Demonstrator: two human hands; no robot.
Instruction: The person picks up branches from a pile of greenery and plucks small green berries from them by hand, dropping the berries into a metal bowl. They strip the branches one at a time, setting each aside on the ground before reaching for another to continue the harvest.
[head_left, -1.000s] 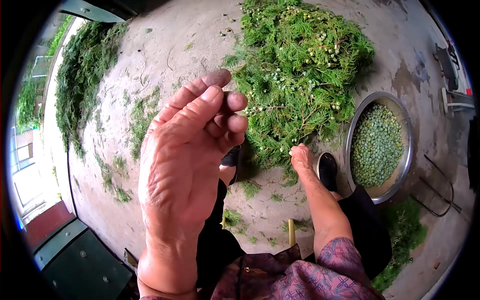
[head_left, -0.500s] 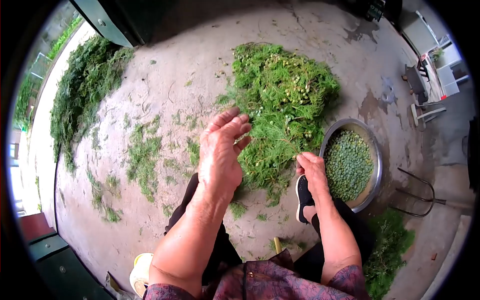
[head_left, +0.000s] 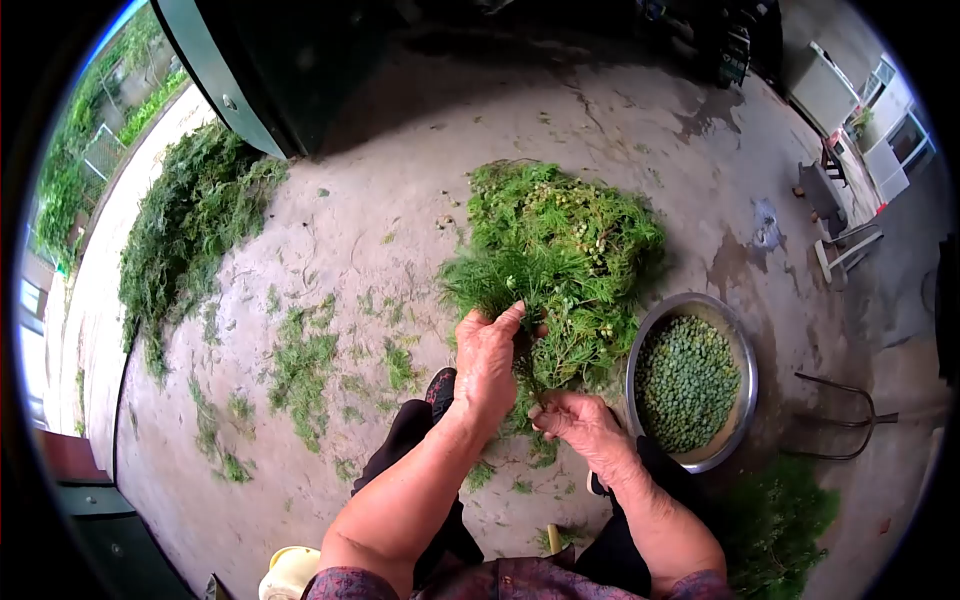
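A green leafy sprig [head_left: 490,280] is held up between my two hands, in front of the main heap. My left hand [head_left: 487,355] has its fingers closed on the sprig's foliage. Lower and to the right, my right hand [head_left: 582,425] pinches the stem end. Behind them lies a heap of green branches [head_left: 590,225] dotted with small pale round fruits. To the right of my right hand stands a metal basin [head_left: 752,400] holding many small green fruits [head_left: 690,380].
A darker pile of branches [head_left: 185,230] lies at the left, with loose bits [head_left: 300,370] scattered on the concrete floor. More greenery [head_left: 780,515] is at the lower right, below a bent metal rod frame [head_left: 865,420]. A green metal door [head_left: 220,80] stands upper left.
My left hand has come down and right and closed on foliage. My right hand has moved left and down with its sprig. The view has tilted up, showing more of the yard.
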